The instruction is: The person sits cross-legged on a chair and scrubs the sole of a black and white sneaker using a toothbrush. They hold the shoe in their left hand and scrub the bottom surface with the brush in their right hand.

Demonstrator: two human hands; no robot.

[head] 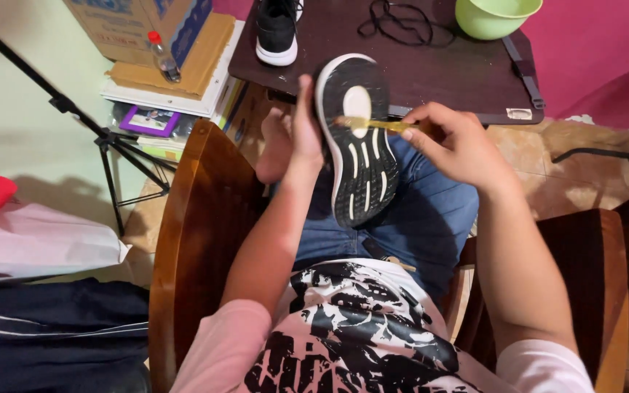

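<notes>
I sit in a wooden chair in blue jeans. My left hand grips a black sneaker by its side, sole up, with white tread marks facing me, above my lap. My right hand pinches a thin yellow toothbrush-like brush and lays its tip across the white patch of the sole. A second black sneaker with a white sole stands on the dark table ahead.
A green bowl and a black cord lie on the table. To the left are a cardboard box, a small bottle, stacked books, and a black tripod. A bare foot rests below the sneaker.
</notes>
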